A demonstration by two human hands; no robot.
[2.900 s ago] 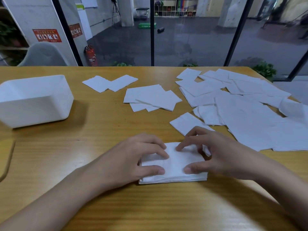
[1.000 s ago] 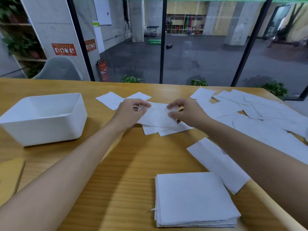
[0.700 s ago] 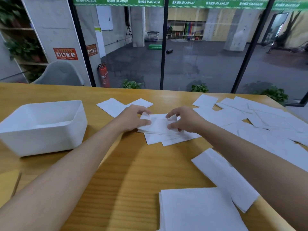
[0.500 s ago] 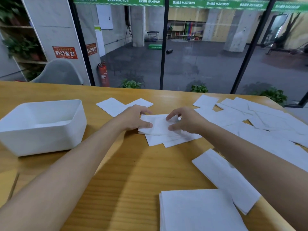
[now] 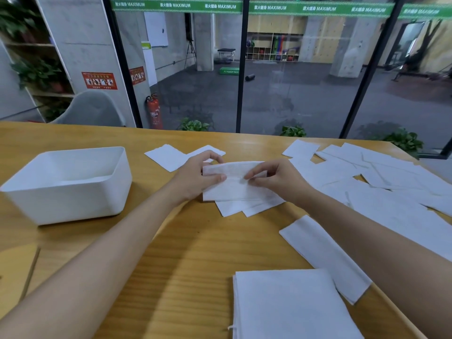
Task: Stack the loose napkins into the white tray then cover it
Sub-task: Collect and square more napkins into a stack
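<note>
Left hand and right hand each pinch a napkin, lifted at tabletop centre; white tray at 9 o'clock. Thin, limp, light: likely best held at opposite edges.

Left hand and right hand pinch a napkin above loose napkins; empty white tray left, neat stack near.

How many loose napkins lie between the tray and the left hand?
2: near napkin flat, right of the white tray; far napkin just behind the left hand, partly hidden.
</note>
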